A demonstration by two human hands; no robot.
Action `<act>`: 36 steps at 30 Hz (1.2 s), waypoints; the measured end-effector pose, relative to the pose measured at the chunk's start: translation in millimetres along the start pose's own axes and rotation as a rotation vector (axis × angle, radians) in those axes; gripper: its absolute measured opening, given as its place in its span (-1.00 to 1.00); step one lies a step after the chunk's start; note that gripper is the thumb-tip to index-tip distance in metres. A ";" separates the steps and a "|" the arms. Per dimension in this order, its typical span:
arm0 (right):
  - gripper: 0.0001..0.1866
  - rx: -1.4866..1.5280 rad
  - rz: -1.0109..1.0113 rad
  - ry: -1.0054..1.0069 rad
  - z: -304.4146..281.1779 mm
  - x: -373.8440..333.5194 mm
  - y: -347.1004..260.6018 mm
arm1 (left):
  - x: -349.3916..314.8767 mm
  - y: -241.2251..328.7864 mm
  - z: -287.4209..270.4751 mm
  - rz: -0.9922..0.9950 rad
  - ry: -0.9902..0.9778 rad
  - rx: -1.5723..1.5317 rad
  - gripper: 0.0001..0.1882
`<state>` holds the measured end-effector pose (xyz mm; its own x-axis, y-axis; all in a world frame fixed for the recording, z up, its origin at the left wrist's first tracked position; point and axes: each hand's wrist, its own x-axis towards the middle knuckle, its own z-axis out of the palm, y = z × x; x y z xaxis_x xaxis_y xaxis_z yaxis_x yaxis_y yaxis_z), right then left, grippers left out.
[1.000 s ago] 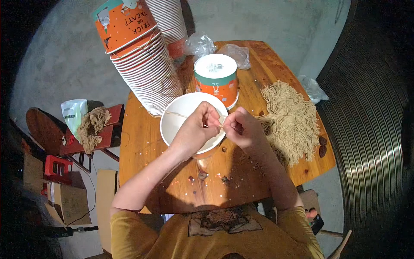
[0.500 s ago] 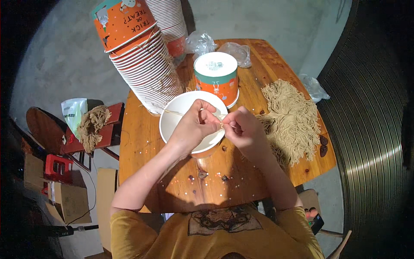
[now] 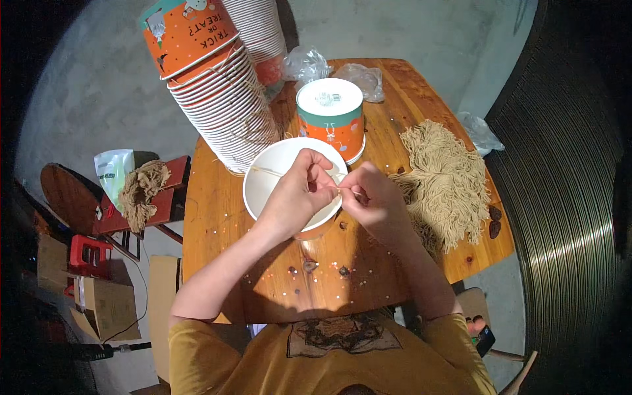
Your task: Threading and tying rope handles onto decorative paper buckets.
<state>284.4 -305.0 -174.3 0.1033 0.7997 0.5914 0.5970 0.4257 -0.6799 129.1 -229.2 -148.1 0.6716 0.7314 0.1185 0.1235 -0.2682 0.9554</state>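
Observation:
Both hands meet above a white paper bucket (image 3: 262,191) that stands mouth up on the table. My left hand (image 3: 299,194) pinches a thin tan string (image 3: 266,172), whose free end trails leftward across the bucket's mouth. The fingertips of my right hand (image 3: 370,197) are closed on the same string, close against the left fingertips. Any knot between them is too small to make out. Just beyond stands an upturned orange and green bucket (image 3: 331,125) with a white base. A heap of tan strings (image 3: 444,184) lies to the right of my right hand.
A tall leaning stack of paper buckets (image 3: 220,99) rises at the back left, with strings hanging on it. Clear plastic bags (image 3: 362,80) lie at the far edge. Small coloured beads dot the wooden table (image 3: 276,283). A red stool (image 3: 90,255) stands on the floor left.
The string's free end has shifted slightly over the bucket's mouth. Both hands stay in nearly the same place, still pinching the string.

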 end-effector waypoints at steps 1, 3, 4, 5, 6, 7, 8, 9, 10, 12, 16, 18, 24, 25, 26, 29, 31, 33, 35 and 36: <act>-0.91 0.039 0.052 -0.018 -0.7 0.3 -0.9 | 0.0 -0.9 0.2 0.022 0.004 0.032 -0.71; -0.92 0.077 0.104 -0.038 -1.4 0.3 -1.8 | 0.0 -2.1 1.0 0.068 0.029 0.087 -0.72; -0.93 0.159 0.195 -0.076 -1.9 -0.1 -1.7 | -0.1 -2.4 1.6 0.113 0.054 0.143 -0.73; -0.94 0.241 0.287 -0.115 -2.3 -0.3 -1.7 | -0.7 -1.3 2.0 0.113 0.055 0.143 -0.73; -0.94 0.241 0.286 -0.116 -3.0 0.0 -1.9 | -1.7 1.0 2.2 0.130 0.052 0.164 -0.73; -0.94 0.304 0.348 -0.140 -3.7 0.5 -2.1 | -2.7 2.2 2.2 0.146 0.049 0.187 -0.73; -0.92 0.368 0.410 -0.165 -4.1 0.8 -2.0 | -3.6 2.3 2.4 0.145 0.050 0.187 -0.73; -0.92 0.369 0.409 -0.166 -2.7 -0.2 1.7 | -4.7 2.1 2.5 0.164 0.058 0.198 -0.75; -0.90 0.426 0.413 -0.166 -0.5 -1.8 7.4 | -5.2 2.4 3.0 0.185 0.063 0.209 -0.76; -0.89 0.482 0.417 -0.165 0.3 -2.9 10.8 | -6.0 4.3 3.5 0.210 0.065 0.241 -0.80; -0.86 0.539 0.479 -0.163 1.4 -2.7 14.2 | -9.3 12.8 3.5 0.260 0.064 0.404 -0.90; -0.83 0.556 0.488 -0.154 0.3 -2.6 12.4 | -10.0 12.0 4.3 0.293 0.079 0.427 -0.91; -0.86 0.678 0.574 -0.146 -0.1 -2.5 7.8 | -11.8 10.6 5.6 0.427 0.110 0.542 -0.91; -0.85 0.669 0.568 -0.149 0.0 -2.6 7.8 | -11.8 9.7 5.6 0.473 0.118 0.572 -0.90; -0.84 0.660 0.562 -0.152 0.1 -2.7 7.8 | -12.6 9.8 5.5 0.472 0.118 0.573 -0.90; -0.84 0.637 0.561 -0.144 -1.1 -3.3 5.4 | -14.8 12.3 6.3 0.579 0.123 0.738 -0.88; -0.83 0.661 0.584 -0.151 -4.5 -4.2 4.1 | -15.5 15.5 7.6 0.708 0.110 0.977 -0.87; -0.82 0.684 0.607 -0.157 -5.5 -4.6 3.4 | -14.5 20.0 8.8 0.711 0.112 0.968 -0.87; -0.81 0.689 0.594 -0.155 -4.5 -4.5 4.7 | -13.5 20.3 9.9 0.715 0.113 0.957 -0.87; -0.81 0.688 0.595 -0.153 -4.1 -5.0 6.1 | -13.1 18.9 10.5 0.516 0.093 0.778 -0.88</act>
<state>290.7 -308.1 -179.7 0.1061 0.9939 0.0315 -0.1305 0.0454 -0.9904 130.3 -250.5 -134.5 0.7225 0.4437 0.5302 0.3033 -0.8926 0.3335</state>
